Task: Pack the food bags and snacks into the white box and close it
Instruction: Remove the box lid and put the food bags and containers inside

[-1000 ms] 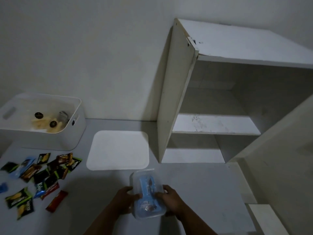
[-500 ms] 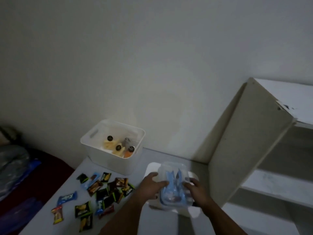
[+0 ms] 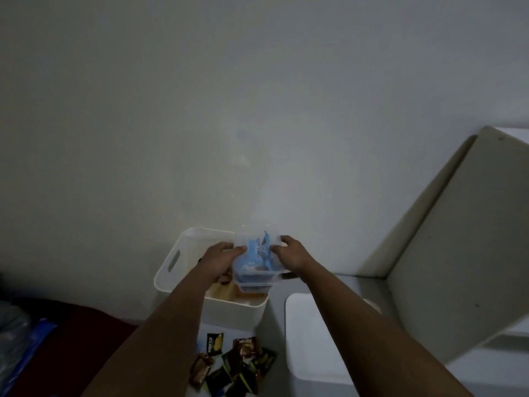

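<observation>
Both hands grip a clear plastic container with blue contents over the open white plastic box: left hand at its nine o'clock side, right hand at three. Dark snack packets lie at the box's six o'clock, a flat white lid at four.

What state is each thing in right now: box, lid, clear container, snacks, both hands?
white box: open, some food already inside
lid: off, flat on the surface right of the box
clear container: closed, blue packets inside, held over the box
snack packets: loose on the surface, unpacked
left hand: grip on the container's left side
right hand: grip on the container's right side
</observation>
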